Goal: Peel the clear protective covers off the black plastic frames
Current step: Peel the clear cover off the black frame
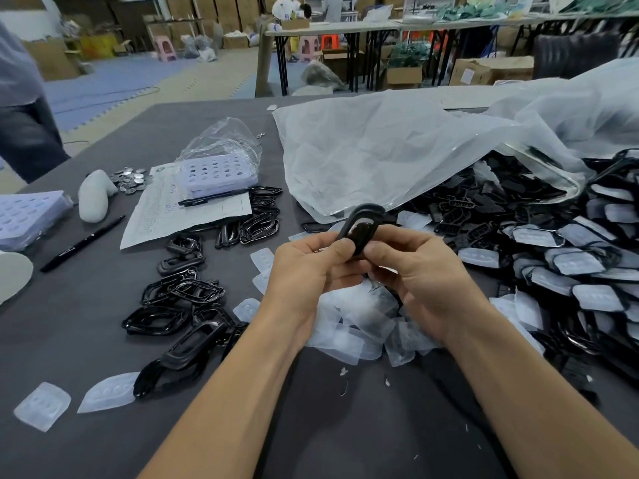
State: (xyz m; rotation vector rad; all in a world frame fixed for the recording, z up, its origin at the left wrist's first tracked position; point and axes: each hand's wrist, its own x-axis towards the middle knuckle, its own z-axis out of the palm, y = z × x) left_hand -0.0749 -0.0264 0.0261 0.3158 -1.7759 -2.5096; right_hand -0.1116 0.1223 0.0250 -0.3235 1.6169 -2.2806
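Black oval plastic frame is held above the middle of the grey tabletop, long axis pointing away from the person. Left hand and right hand both pinch its near end with curled fingers.

The left hand and right hand hold one frame over the bench's middle, above loose covers. Left lie bare frames; right, covered frames run back under a bag — behind-left, a tray and pen rest on a paper sheet.
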